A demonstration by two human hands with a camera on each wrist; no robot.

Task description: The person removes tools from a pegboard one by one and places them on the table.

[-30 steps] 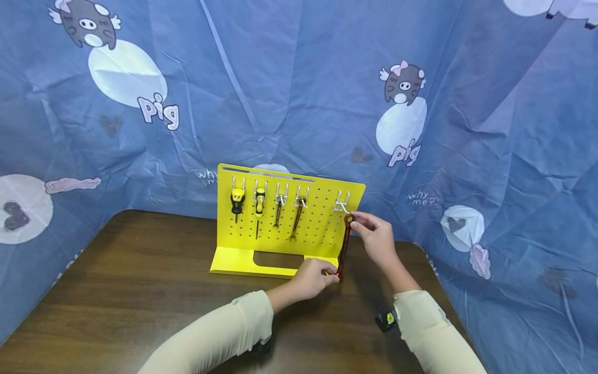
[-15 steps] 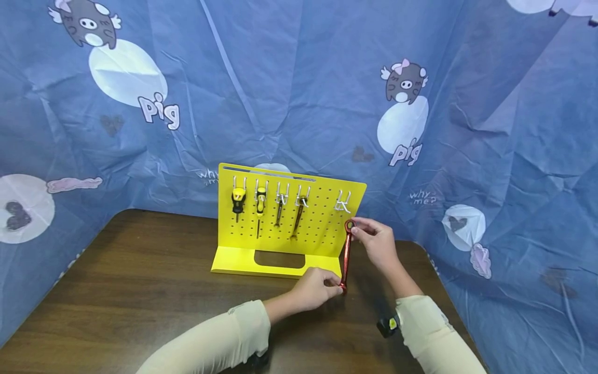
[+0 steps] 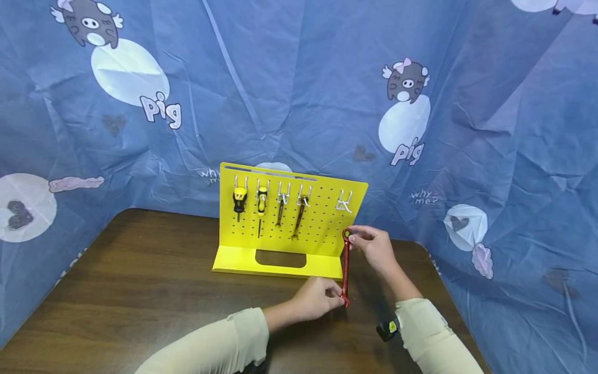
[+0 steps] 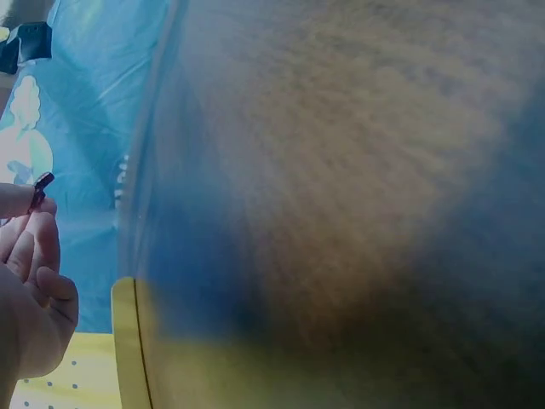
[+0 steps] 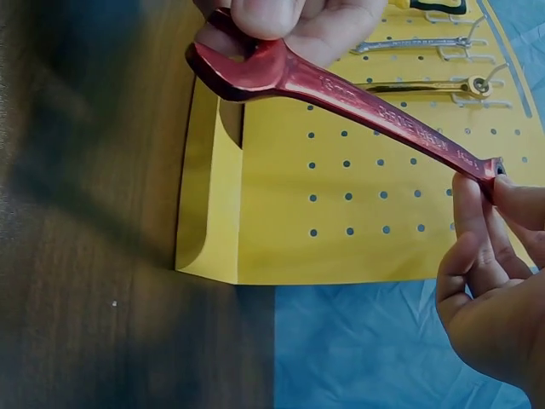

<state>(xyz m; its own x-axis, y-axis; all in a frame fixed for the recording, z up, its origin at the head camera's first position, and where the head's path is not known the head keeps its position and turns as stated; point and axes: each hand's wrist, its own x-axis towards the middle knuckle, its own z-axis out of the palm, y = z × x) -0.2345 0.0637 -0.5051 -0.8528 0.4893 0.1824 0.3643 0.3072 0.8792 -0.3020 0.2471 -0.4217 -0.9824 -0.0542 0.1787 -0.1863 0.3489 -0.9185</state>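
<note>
A red combination wrench point(image 3: 345, 267) is held nearly upright in front of the right end of a yellow pegboard stand point(image 3: 275, 264). My right hand point(image 3: 372, 248) pinches its ring end at the top between thumb and fingers. At the lower, open-jawed end, my left hand point(image 3: 315, 298) grips it with thumb and fingertips. Seen from the right wrist, the wrench point(image 5: 375, 111) slants across the view, lettering along its shank. Above the right hand, a double wire hook point(image 3: 343, 202) on the board carries nothing. In the left wrist view, the left hand point(image 4: 38, 290) shows at the left edge.
Two yellow-black screwdrivers point(image 3: 240, 196) hang on hooks at the board's left. Right of them hang a small wrench point(image 3: 280, 210) and a longer, brownish wrench point(image 3: 300, 218). The stand rests on a brown wooden table point(image 3: 154, 280), with a blue printed curtain point(image 3: 299, 93) behind.
Both hands have brought the red wrench down and toward the person, away from the empty hook. Its lower end now sits in front of the stand's base.
</note>
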